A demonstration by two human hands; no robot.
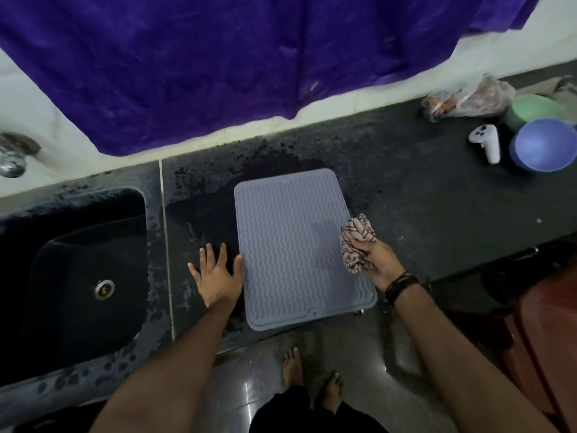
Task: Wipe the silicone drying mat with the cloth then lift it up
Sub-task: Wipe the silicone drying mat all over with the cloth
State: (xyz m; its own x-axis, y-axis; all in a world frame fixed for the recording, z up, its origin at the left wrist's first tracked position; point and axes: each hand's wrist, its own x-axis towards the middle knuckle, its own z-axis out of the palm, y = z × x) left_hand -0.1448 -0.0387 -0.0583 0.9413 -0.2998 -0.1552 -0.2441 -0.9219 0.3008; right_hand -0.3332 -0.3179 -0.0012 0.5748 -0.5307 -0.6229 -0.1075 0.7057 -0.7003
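A grey-blue silicone drying mat [293, 245] with a wavy ribbed surface lies flat on the dark wet counter, its near edge at the counter's front. My left hand [218, 276] rests palm down on the counter with fingers spread, its thumb touching the mat's left edge. My right hand [377, 260] holds a bunched pink patterned cloth [356, 239] at the mat's right edge, the cloth touching the mat.
A black sink [75, 276] lies to the left, with a tap [12, 157] behind it. At the back right stand a blue bowl [543, 145], a green bowl [530, 110], a white controller [487, 142] and a plastic bag [465, 98]. Purple fabric [218, 57] hangs above.
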